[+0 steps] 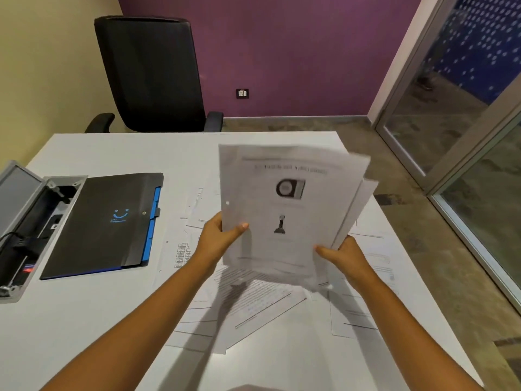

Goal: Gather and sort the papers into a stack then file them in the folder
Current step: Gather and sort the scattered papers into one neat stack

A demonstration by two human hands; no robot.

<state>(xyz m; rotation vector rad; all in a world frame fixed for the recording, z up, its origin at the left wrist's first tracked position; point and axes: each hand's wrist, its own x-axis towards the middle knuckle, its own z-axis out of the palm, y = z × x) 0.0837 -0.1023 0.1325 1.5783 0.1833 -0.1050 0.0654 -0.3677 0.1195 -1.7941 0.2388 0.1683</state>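
— Papers [284, 210] first: where are they?

— A sheaf is held upright above the surface [84, 320], to the right of the black folder [104, 224]. Its front sheet shows a blurred heading and two small printed pictures.

— And the grip?

— Both hands hold it. The left hand [220, 238] pinches the sheaf's left edge, thumb across the front. The right hand [346, 255] pinches the lower right corner, thumb on the front, fingers behind.

— Anything else near the folder?

— More loose sheets [267, 309] lie scattered and overlapping on the surface, right of the folder and under the held sheaf. The folder lies closed and flat, with a blue edge and a blue smile mark. Just left of it sits an open grey cable box [31, 221] — cords inside. Beyond the folder, at the far edge, stands a black office chair [149, 74].
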